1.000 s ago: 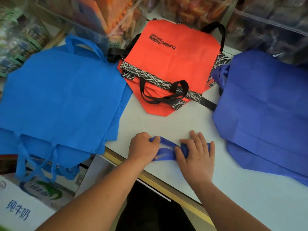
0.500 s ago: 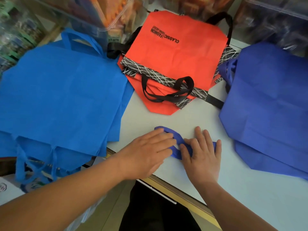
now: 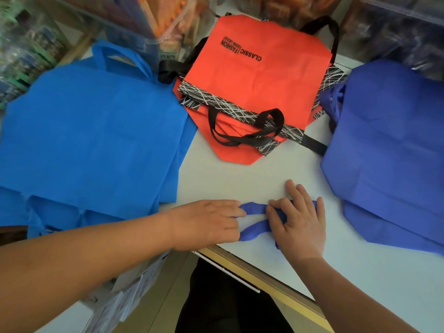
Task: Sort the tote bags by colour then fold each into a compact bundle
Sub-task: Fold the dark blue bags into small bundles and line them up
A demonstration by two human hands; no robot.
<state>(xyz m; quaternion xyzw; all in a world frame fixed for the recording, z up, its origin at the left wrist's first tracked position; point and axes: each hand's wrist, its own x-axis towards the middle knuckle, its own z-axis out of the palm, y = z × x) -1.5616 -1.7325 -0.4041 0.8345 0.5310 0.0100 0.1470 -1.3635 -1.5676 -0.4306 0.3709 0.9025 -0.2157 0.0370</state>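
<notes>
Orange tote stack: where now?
Head view: orange tote stack sits top centre, between bright blue pile on its left and indigo pile on its right.

Table (image 3: 240, 179), as it stood:
- The left stack of tote bags (image 3: 91, 140) lay overhanging the near edge.
- The lettered tote bags (image 3: 259, 87) lay at centre back.
- The right stack of tote bags (image 3: 389, 145) lay opposite.
- The folded tote bag (image 3: 254, 228) sat at the front, between the stacks and under the right hand (image 3: 300, 227). Its handle loop reached left to the left hand (image 3: 206, 224).
- Clear storage bins (image 3: 144, 20) stood behind.
</notes>
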